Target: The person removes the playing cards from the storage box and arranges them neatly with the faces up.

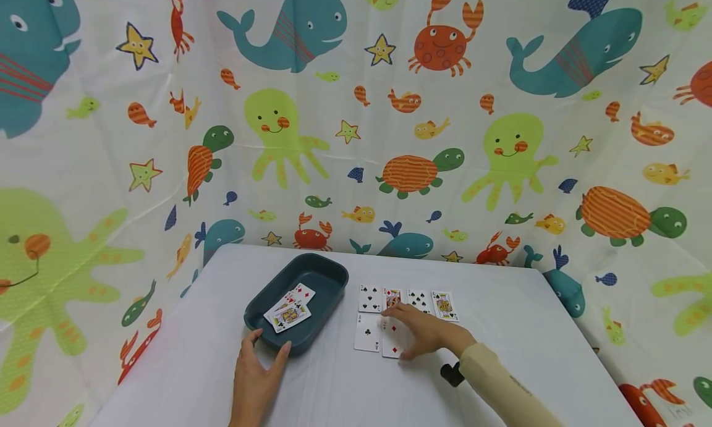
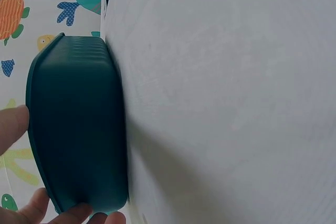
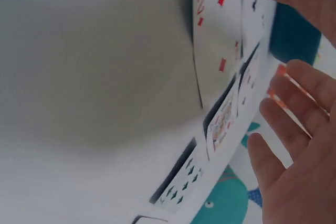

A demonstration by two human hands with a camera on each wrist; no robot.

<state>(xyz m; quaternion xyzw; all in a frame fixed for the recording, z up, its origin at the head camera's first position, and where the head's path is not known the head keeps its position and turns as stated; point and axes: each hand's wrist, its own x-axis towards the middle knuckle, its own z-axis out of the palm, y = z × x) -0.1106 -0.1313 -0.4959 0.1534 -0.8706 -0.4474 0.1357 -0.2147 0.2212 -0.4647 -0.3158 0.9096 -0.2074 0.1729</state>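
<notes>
The left hand (image 1: 257, 372) holds the near end of a dark teal tray (image 1: 339, 303), thumb and fingers spread round its corner. In the left wrist view the thumb lies at the tray's rim (image 2: 32, 85) and the fingertips against its end wall. A few playing cards, a face card (image 1: 290, 316) on top, lie overlapping inside. Over the two of diamonds (image 3: 215, 40) reaches the right hand (image 1: 425, 331), thumb by its near edge, fingers extended apart. The card lies flat on the table. A club card (image 1: 367, 334) sits just left of it.
Behind these two cards runs a row: a club card (image 1: 369, 298), a red face card (image 1: 392, 296), a spade card (image 1: 419, 300) and another face card (image 1: 444, 305). A white cloth (image 1: 328, 390) covers the table. A sea-animal curtain (image 1: 356, 149) hangs behind it.
</notes>
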